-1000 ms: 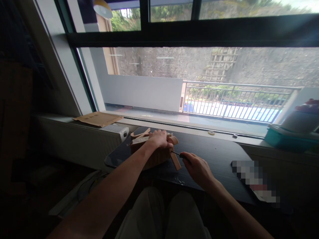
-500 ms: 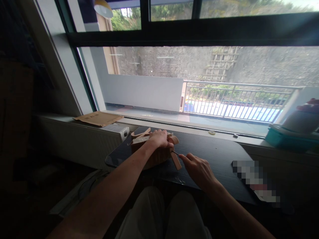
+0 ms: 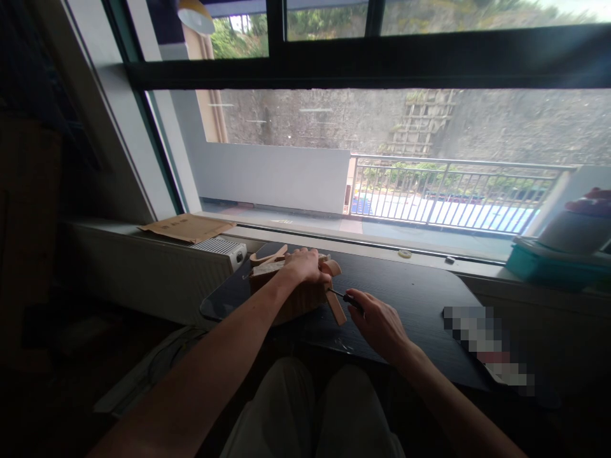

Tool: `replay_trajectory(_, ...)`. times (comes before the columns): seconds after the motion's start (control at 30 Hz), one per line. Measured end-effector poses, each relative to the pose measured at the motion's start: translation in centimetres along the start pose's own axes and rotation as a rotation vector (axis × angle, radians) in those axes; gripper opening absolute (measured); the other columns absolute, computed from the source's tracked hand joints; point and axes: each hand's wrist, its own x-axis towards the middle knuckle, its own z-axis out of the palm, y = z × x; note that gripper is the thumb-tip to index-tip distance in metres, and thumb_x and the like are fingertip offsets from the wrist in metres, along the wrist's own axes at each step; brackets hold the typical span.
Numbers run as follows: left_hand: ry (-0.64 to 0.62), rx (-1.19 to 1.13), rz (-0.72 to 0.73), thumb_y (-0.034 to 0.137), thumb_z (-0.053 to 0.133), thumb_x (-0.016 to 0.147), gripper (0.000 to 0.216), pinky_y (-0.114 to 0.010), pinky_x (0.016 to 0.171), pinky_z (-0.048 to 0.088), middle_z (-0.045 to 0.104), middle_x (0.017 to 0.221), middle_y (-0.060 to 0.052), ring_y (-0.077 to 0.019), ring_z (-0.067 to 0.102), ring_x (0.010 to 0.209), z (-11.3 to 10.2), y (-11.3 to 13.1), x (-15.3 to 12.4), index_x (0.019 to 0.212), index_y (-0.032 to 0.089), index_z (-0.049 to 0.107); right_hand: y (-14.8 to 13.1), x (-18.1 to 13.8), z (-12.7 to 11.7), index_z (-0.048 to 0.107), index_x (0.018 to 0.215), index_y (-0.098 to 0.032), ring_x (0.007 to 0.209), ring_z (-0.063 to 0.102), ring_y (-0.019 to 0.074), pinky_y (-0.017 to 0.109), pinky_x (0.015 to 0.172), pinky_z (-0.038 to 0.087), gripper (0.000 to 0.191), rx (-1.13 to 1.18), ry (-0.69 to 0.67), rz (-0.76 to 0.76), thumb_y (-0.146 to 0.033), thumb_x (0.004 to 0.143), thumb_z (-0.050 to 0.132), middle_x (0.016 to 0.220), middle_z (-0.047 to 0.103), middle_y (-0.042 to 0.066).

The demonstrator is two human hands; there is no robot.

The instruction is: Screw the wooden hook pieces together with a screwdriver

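Tan strip [image 3: 337, 310], leather by its look. Head view, the only one: strip angles off the right end of a bulky tan piece [image 3: 300, 304], just left of the right hand [image 3: 379, 321]. Long axis runs from just below the left hand [image 3: 303, 264] downward and rightward, lower end free of both hands. Right fingers clamped round the dark handle of a thin tool [image 3: 352, 300]; shaft points left and slightly up, across the strip's length rather than along it, tip at the strip's upper part. Tip sunk in or only touching: too small to tell. Left hand lies over the top of the bulky piece, thumb just above the tip; other fingertips hidden, so its grip cannot be told. Left hand nearer the upper end, right nearer the lower. Beyond the right hand, bare dark table [image 3: 405, 286].
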Motion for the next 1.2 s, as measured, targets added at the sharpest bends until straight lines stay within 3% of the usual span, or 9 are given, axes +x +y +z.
replay_trajectory(0.17, -0.02, 0.004, -0.002, 0.07, 0.055, 0.059, 0.074, -0.044, 0.09, 0.04, 0.055, 0.121, -0.015, -0.0339, 0.049, 0.11, -0.15, 0.09, -0.09, 0.114, 0.021, 0.05, 0.18, -0.43, -0.07, 0.052, 0.122, -0.027, 0.068, 0.057, 0.0123, 0.022, 0.051, 0.031, 0.037, -0.307, 0.024, -0.189, -0.014, 0.091, 0.036, 0.094, 0.061, 0.004)
replay_trajectory(0.27, -0.015, 0.009, 0.004, 0.07, 0.055, 0.059, 0.074, -0.045, 0.09, 0.039, 0.055, 0.12, -0.015, -0.0336, 0.05, 0.11, -0.19, 0.1, -0.08, 0.114, 0.02, 0.05, 0.47, -0.6, 0.12, 0.053, 0.121, -0.025, 0.067, 0.056, 0.0117, 0.022, 0.052, 0.031, 0.038, -0.351, 0.05, -0.26, -0.011, 0.091, 0.034, 0.094, 0.06, 0.004)
replay_trajectory(0.43, -0.014, 0.009, 0.003, 0.069, 0.055, 0.06, 0.073, -0.045, 0.09, 0.039, 0.054, 0.121, -0.015, -0.034, 0.049, 0.111, -0.18, 0.1, -0.11, 0.114, 0.02, 0.05, 0.53, -0.42, 0.18, 0.053, 0.121, -0.026, 0.069, 0.058, 0.012, 0.022, 0.054, 0.034, 0.034, -0.188, 0.032, -0.188, -0.018, 0.093, 0.035, 0.09, 0.062, 0.002)
replay_trajectory(0.67, -0.002, 0.005, 0.003, 0.069, 0.056, 0.059, 0.073, -0.045, 0.092, 0.038, 0.054, 0.122, -0.015, -0.0333, 0.049, 0.111, -0.08, 0.0, 0.01, 0.112, 0.02, 0.05, 0.38, 0.14, -0.04, 0.055, 0.118, -0.026, 0.096, 0.061, 0.0176, 0.025, 0.073, 0.043, 0.032, 0.131, -0.003, 0.008, -0.028, 0.09, 0.041, 0.111, 0.065, 0.003)
replay_trajectory(0.8, -0.009, 0.004, -0.002, 0.069, 0.056, 0.059, 0.073, -0.044, 0.09, 0.039, 0.054, 0.122, -0.015, -0.0337, 0.049, 0.111, -0.06, -0.01, -0.03, 0.114, 0.021, 0.049, 0.34, 0.0, -0.23, 0.051, 0.124, -0.026, 0.089, 0.063, 0.0183, 0.026, 0.066, 0.043, 0.035, 0.044, -0.012, -0.001, -0.03, 0.089, 0.043, 0.109, 0.065, 0.003)
replay_trajectory(0.93, -0.002, 0.01, -0.001, 0.07, 0.055, 0.059, 0.074, -0.046, 0.092, 0.037, 0.053, 0.123, -0.015, -0.0342, 0.048, 0.112, -0.01, 0.04, -0.08, 0.114, 0.021, 0.049, 0.43, -0.31, -0.41, 0.05, 0.124, -0.029, 0.071, 0.06, 0.013, 0.022, 0.054, 0.036, 0.035, -0.18, -0.016, -0.126, -0.022, 0.092, 0.038, 0.097, 0.063, 0.003)
replay_trajectory(1.03, -0.006, 0.005, -0.004, 0.069, 0.055, 0.059, 0.072, -0.044, 0.093, 0.037, 0.054, 0.122, -0.014, -0.0333, 0.049, 0.112, -0.07, 0.07, -0.12, 0.113, 0.022, 0.049, 0.56, -0.35, -0.3, 0.051, 0.123, -0.028, 0.07, 0.057, 0.0121, 0.021, 0.053, 0.034, 0.039, -0.298, 0.009, -0.222, -0.013, 0.091, 0.036, 0.098, 0.06, 0.004)
replay_trajectory(1.2, -0.014, 0.001, -0.001, 0.07, 0.055, 0.059, 0.073, -0.044, 0.09, 0.039, 0.055, 0.121, -0.015, -0.034, 0.049, 0.111, -0.28, 0.15, -0.25, 0.113, 0.021, 0.049, 0.58, -0.29, 0.06, 0.051, 0.123, -0.026, 0.07, 0.058, 0.0126, 0.023, 0.052, 0.034, 0.036, -0.248, 0.024, -0.191, -0.015, 0.091, 0.036, 0.095, 0.06, 0.003)
